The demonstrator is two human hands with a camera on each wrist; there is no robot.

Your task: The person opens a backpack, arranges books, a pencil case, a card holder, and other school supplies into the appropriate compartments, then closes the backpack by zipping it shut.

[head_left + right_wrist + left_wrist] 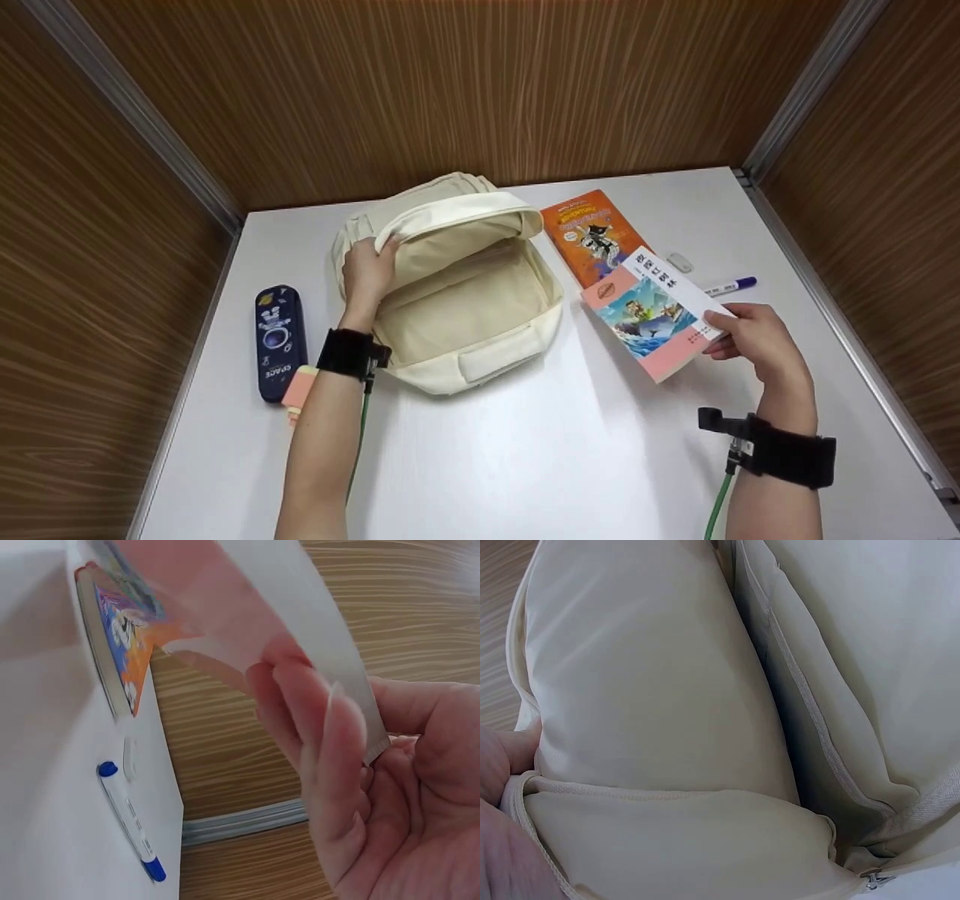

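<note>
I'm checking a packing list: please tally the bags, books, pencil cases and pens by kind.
Bags: 1 (cream fabric backpack)
Books: 2 (orange rectangular book, pink-and-white paper book)
Pencil cases: 1 (navy oblong case)
Pens: 1 (white-and-blue cylindrical pen)
Total: 5

Your left forearm hides part of the pink pads, and your paperback covers part of the orange book and one end of the pen. Left wrist view crops your left hand and backpack; pen's print too small to read.
</note>
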